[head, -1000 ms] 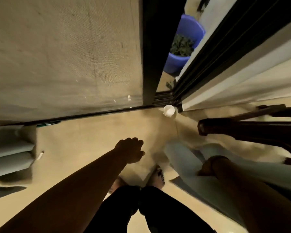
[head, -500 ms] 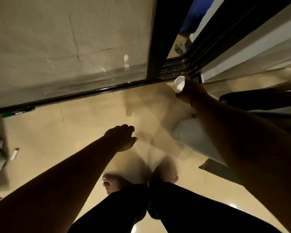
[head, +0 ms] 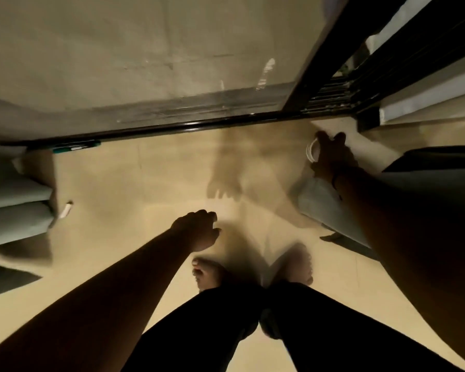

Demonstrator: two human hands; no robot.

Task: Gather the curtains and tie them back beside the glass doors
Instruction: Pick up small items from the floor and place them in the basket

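Your right hand (head: 332, 154) curls round small white round cup (head: 312, 151) beside black door track (head: 172, 127); left hand (head: 199, 229) loosely curled, empty. Pale grey curtain folds (head: 14, 208) far left.

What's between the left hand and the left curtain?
Head view: mostly bare floor; one small white object lies beside the left curtain, apart from the left hand.

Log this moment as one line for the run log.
right hand: grips white cup near door track | left hand: loosely curled, holds nothing | curtain: hanging at left, untied
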